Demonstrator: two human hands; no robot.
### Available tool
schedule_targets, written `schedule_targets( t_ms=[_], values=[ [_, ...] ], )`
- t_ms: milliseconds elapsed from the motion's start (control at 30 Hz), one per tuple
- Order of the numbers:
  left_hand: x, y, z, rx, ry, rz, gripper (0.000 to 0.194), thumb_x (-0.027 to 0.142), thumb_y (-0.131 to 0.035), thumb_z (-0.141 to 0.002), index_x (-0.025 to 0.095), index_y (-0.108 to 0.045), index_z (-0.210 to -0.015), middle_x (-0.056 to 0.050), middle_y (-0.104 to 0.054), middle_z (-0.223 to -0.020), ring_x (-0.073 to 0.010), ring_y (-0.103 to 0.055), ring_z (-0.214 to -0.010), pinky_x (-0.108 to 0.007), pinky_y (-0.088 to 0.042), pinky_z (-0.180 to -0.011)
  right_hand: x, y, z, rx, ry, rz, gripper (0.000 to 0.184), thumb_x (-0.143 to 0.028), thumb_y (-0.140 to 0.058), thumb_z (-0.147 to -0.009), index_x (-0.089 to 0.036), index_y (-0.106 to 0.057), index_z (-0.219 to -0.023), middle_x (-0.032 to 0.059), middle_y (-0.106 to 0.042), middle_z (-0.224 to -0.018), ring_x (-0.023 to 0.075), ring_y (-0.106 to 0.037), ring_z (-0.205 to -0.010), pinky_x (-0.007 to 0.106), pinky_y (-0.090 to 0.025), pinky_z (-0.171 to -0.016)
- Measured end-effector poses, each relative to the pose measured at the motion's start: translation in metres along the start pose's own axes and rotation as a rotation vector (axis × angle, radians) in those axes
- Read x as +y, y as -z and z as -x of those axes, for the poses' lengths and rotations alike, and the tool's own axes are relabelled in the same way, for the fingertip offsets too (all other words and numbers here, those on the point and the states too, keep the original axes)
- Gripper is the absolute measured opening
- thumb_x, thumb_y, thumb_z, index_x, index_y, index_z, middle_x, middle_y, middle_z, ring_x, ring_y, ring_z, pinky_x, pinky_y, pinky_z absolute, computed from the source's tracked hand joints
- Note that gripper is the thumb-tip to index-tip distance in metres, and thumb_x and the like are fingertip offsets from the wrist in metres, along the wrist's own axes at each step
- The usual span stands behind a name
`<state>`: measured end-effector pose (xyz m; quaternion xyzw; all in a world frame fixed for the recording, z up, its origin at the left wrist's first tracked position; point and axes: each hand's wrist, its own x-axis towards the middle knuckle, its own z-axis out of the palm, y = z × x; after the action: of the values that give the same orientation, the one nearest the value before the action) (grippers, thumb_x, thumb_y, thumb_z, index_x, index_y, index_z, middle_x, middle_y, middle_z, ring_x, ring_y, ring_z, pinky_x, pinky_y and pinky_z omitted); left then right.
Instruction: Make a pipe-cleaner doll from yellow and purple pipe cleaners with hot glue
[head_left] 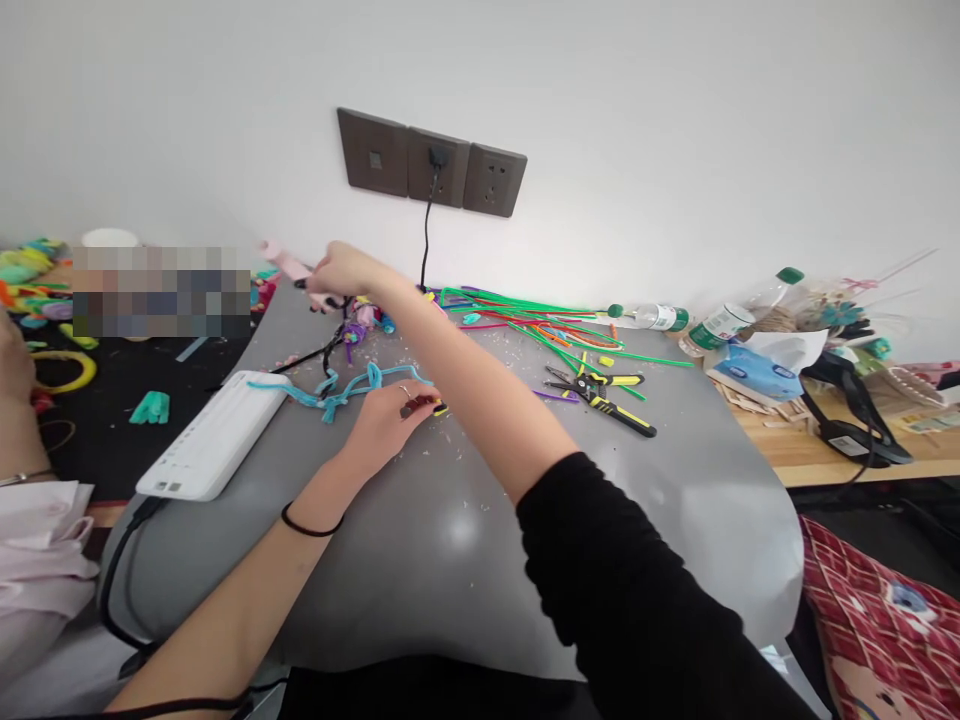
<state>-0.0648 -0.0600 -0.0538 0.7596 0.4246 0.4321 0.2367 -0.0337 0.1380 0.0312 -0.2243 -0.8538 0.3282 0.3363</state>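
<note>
One long white plastic power strip lies flat at our left, under the end of a knotted, fuzzy light-blue strand. Beyond it is a smooth pink rod-like object; our right hand curls narrowly at it, but we cannot tell whether it grips. Our left hand pinches a small yellow-and-black piece; the strand could snag there if our crossed forearms shift. Rightward, thin green stems run by hard-edged yellow-and-black pliers, which a sleeve could knock.
</note>
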Motion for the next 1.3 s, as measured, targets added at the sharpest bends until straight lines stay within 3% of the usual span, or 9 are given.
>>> schedule_targets(
  t_ms=[100,200,300,367,533,633,733,967,1300],
  values=[
    [0.013,0.011,0.005,-0.015,0.009,0.078,0.021,0.032,-0.061,-0.094,0.025,-0.08,-0.093,-0.006,-0.082,-0.094,-0.0226,-0.076,-0.08,-0.033,-0.061,-0.071,-0.007,0.047,0.033,0.002,-0.187,-0.071,0.021,-0.031,-0.073,-0.088,-0.018,-0.06,-0.078,0.0,-0.071,-0.073,0.0154,-0.071,-0.08,0.028,-0.062,-0.074],
    [0.02,0.02,0.015,0.01,0.0,0.045,0.021,0.032,-0.062,-0.095,0.026,-0.083,-0.093,-0.005,-0.083,-0.094,-0.0223,-0.076,-0.085,-0.032,-0.062,-0.076,-0.028,0.088,0.085,0.171,-0.23,-0.177,0.029,-0.041,-0.079,-0.087,-0.021,-0.064,-0.1,0.0024,-0.077,-0.098,0.0195,-0.074,-0.1,0.034,-0.063,-0.085],
    [0.021,0.023,0.026,0.039,-0.004,0.011,0.021,0.032,-0.063,-0.095,0.028,-0.084,-0.095,-0.004,-0.083,-0.097,-0.0226,-0.077,-0.088,-0.034,-0.062,-0.082,-0.05,0.113,0.141,0.278,-0.246,-0.205,0.035,-0.049,-0.077,-0.09,-0.022,-0.064,-0.107,0.0042,-0.074,-0.105,0.0214,-0.072,-0.107,0.039,-0.062,-0.093],
    [0.021,0.024,0.033,0.046,0.001,-0.003,0.021,0.031,-0.062,-0.097,0.029,-0.084,-0.098,-0.004,-0.083,-0.1,-0.0223,-0.077,-0.09,-0.033,-0.062,-0.082,-0.064,0.117,0.174,0.319,-0.282,-0.268,0.034,-0.052,-0.073,-0.093,-0.022,-0.062,-0.106,0.0043,-0.071,-0.103,0.0217,-0.071,-0.105,0.041,-0.062,-0.093],
    [0.023,0.026,0.039,0.078,0.029,-0.032,0.02,0.035,-0.064,-0.098,0.03,-0.083,-0.098,-0.004,-0.082,-0.1,-0.0223,-0.076,-0.09,-0.033,-0.061,-0.081,-0.089,0.097,0.231,0.269,-0.429,-0.364,0.039,-0.059,-0.073,-0.089,-0.024,-0.059,-0.096,0.001,-0.064,-0.087,0.0184,-0.065,-0.08,0.034,-0.059,-0.073],
    [0.024,0.026,0.039,0.096,0.076,-0.022,0.019,0.036,-0.065,-0.096,0.03,-0.082,-0.1,-0.003,-0.081,-0.099,-0.0217,-0.076,-0.085,-0.033,-0.061,-0.077,-0.098,0.079,0.252,0.326,-0.508,-0.184,0.041,-0.049,-0.086,-0.076,-0.023,-0.06,-0.094,-0.0018,-0.061,-0.08,0.0147,-0.055,-0.07,0.026,-0.048,-0.06],
    [0.023,0.026,0.039,0.114,0.146,0.0,0.015,0.033,-0.067,-0.093,0.029,-0.08,-0.1,-0.002,-0.082,-0.096,-0.0205,-0.075,-0.08,-0.033,-0.063,-0.075,-0.1,0.064,0.267,0.376,-0.557,-0.031,0.032,-0.04,-0.084,-0.073,-0.021,-0.061,-0.087,-0.0027,-0.058,-0.073,0.0121,-0.046,-0.062,0.025,-0.038,-0.055],
    [0.02,0.027,0.042,0.155,0.151,0.034,0.013,0.029,-0.068,-0.089,0.029,-0.08,-0.086,-0.001,-0.083,-0.093,-0.0228,-0.077,-0.087,-0.035,-0.063,-0.078,-0.103,0.046,0.284,0.305,-0.599,0.253,0.026,-0.04,-0.075,-0.072,-0.022,-0.058,-0.075,-0.0052,-0.049,-0.058,0.0101,-0.033,-0.053,0.027,-0.032,-0.054],
    [0.022,0.025,0.04,0.211,0.155,0.04,0.014,0.023,-0.068,-0.087,0.027,-0.081,-0.082,-0.001,-0.082,-0.086,-0.0201,-0.075,-0.081,-0.033,-0.06,-0.075,-0.11,0.033,0.286,0.138,-0.59,0.474,0.014,-0.035,-0.066,-0.077,-0.023,-0.063,-0.083,0.0005,-0.063,-0.063,0.0153,-0.047,-0.051,0.03,-0.033,-0.058]
  ],
)
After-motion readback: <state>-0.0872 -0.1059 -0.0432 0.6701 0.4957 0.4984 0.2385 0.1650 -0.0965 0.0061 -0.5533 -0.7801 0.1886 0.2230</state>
